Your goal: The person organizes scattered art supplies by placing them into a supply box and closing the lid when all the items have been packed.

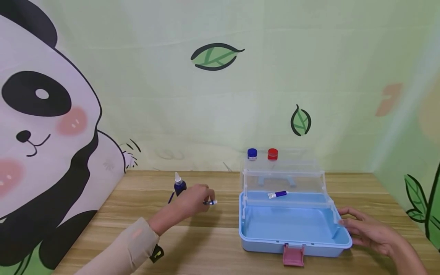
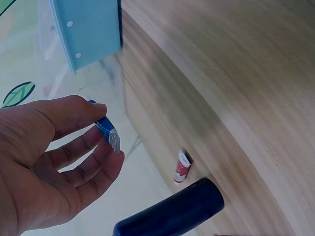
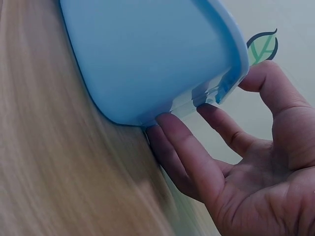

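My left hand [image 1: 194, 199] pinches a small blue-and-silver paint tube [image 2: 109, 130] between thumb and fingers, above the table left of the box. On the right stands a light blue plastic storage box [image 1: 292, 251] with raised clear trays and a pink latch [image 1: 293, 255]. Fingertips of my right hand [image 1: 372, 232] rest against the box's right side, with the thumb at its rim in the right wrist view. Another blue paint tube [image 1: 279, 194] lies in a clear tray. A blue jar [image 1: 252, 154] and a red jar [image 1: 273, 154] sit in the top tray.
A dark blue bottle [image 1: 180, 187] with a pale nozzle stands behind my left forearm, beside a thin dark stick [image 1: 171, 197]. Near the bottle, the left wrist view shows a red-and-white tube [image 2: 182, 168] on the wooden table [image 2: 236, 98]. A printed cloth [image 1: 154, 95] hangs behind.
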`<state>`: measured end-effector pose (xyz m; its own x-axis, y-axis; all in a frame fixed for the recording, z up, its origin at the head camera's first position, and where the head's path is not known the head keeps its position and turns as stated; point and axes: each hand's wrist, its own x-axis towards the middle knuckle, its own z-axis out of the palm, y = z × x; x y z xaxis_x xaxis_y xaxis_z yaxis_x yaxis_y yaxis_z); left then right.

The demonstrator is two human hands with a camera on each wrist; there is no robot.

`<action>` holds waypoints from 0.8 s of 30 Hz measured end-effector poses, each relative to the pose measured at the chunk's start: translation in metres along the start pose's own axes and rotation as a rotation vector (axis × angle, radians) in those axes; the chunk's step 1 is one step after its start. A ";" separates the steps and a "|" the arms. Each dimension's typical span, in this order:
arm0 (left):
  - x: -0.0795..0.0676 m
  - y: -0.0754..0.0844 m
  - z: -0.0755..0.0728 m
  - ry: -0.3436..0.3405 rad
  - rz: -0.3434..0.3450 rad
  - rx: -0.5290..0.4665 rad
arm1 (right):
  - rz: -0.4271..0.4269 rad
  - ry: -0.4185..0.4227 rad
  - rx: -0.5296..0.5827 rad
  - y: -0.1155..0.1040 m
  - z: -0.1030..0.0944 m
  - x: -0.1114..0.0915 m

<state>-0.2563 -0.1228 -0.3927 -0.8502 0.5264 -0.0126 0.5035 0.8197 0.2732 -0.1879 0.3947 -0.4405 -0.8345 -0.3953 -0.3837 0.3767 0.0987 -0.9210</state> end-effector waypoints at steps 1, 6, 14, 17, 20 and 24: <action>0.000 0.000 -0.001 0.002 0.003 -0.004 | 0.004 0.001 0.001 0.000 0.000 0.000; 0.002 0.004 -0.007 0.015 0.018 0.004 | -0.009 -0.029 0.006 0.000 0.000 0.002; 0.008 0.015 -0.015 -0.007 0.027 0.014 | -0.016 -0.037 0.000 0.002 0.000 0.004; 0.011 0.020 -0.016 -0.014 0.039 0.022 | -0.001 -0.031 0.001 0.003 -0.001 0.003; 0.016 0.027 -0.019 0.003 0.068 0.021 | 0.005 -0.028 0.005 0.004 -0.002 0.003; 0.024 0.038 -0.023 0.020 0.126 0.035 | 0.001 -0.032 -0.003 0.005 -0.005 0.001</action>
<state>-0.2612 -0.0847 -0.3607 -0.7826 0.6213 0.0388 0.6111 0.7551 0.2374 -0.1890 0.3991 -0.4457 -0.8208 -0.4244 -0.3823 0.3762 0.1020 -0.9209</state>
